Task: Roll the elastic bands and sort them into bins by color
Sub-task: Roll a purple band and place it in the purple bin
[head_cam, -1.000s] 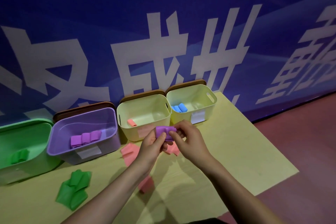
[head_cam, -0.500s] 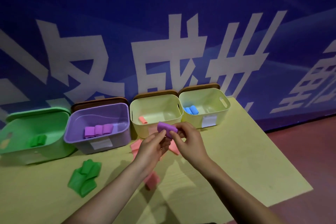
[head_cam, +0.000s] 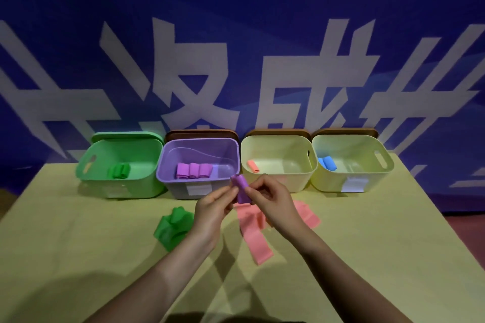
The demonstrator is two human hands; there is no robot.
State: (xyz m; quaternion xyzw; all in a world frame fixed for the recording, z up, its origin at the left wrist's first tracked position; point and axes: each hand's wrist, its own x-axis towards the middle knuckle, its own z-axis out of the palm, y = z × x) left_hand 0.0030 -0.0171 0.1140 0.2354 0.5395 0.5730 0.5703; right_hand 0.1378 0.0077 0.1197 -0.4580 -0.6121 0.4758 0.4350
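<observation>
A rolled purple band (head_cam: 241, 189) is pinched between my left hand (head_cam: 212, 208) and my right hand (head_cam: 273, 202), above the table in front of the purple bin (head_cam: 168, 178). That bin holds three purple rolls (head_cam: 193, 170). The green bin (head_cam: 89, 173) at the left has green rolls (head_cam: 119, 171). A cream bin (head_cam: 307, 178) holds one pink roll (head_cam: 253, 166). The right cream bin (head_cam: 385, 168) holds blue rolls (head_cam: 326, 163). Loose pink bands (head_cam: 256, 233) and a loose green band (head_cam: 172, 225) lie on the table.
The yellow table (head_cam: 367, 244) ends at the right, with red floor (head_cam: 467, 233) beyond it. A blue banner wall (head_cam: 236, 34) with white characters stands right behind the bins. Brown lids (head_cam: 202, 134) lean behind three bins.
The view has swung left, so all bins are now centred. The purple roll has turned from lying sideways to more upright between my fingers, closer to the purple bin.
</observation>
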